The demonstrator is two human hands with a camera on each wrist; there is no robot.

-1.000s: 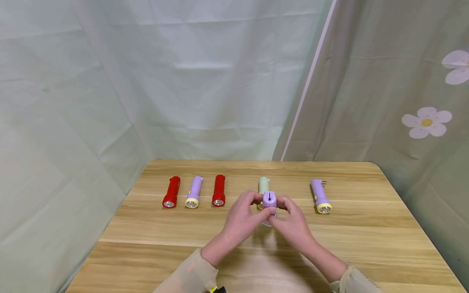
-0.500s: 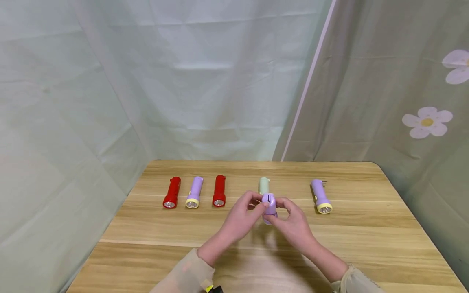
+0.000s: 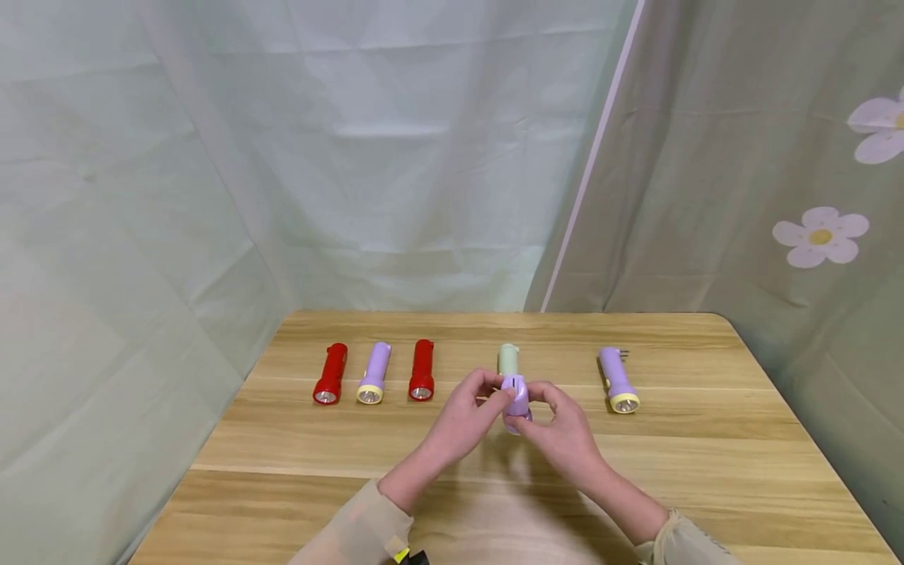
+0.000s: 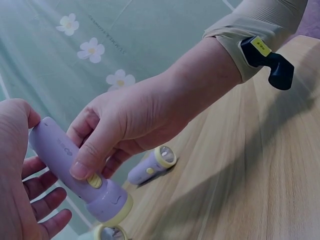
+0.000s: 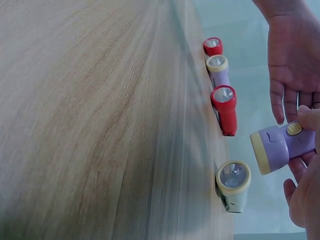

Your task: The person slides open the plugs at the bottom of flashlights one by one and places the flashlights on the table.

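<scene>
Purple flashlight [image 3: 521,402] tilted, lens end lower; right hand [image 3: 562,436] curled round its body; left hand [image 3: 462,421] pinches its tail, other fingers spread.

On one table [image 3: 268,502]: two red flashlights [image 3: 330,373] [image 3: 421,370] toward ten o'clock; one green flashlight [image 3: 508,359] at twelve; three purple flashlights [image 3: 376,367] [image 3: 617,379] [image 3: 519,400], at ten, two and held centrally by two hands [image 3: 462,420] [image 3: 565,431].

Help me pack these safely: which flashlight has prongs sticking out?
The purple flashlight farthest right on the table: thin prongs jut from its tail; no other shows any.
</scene>
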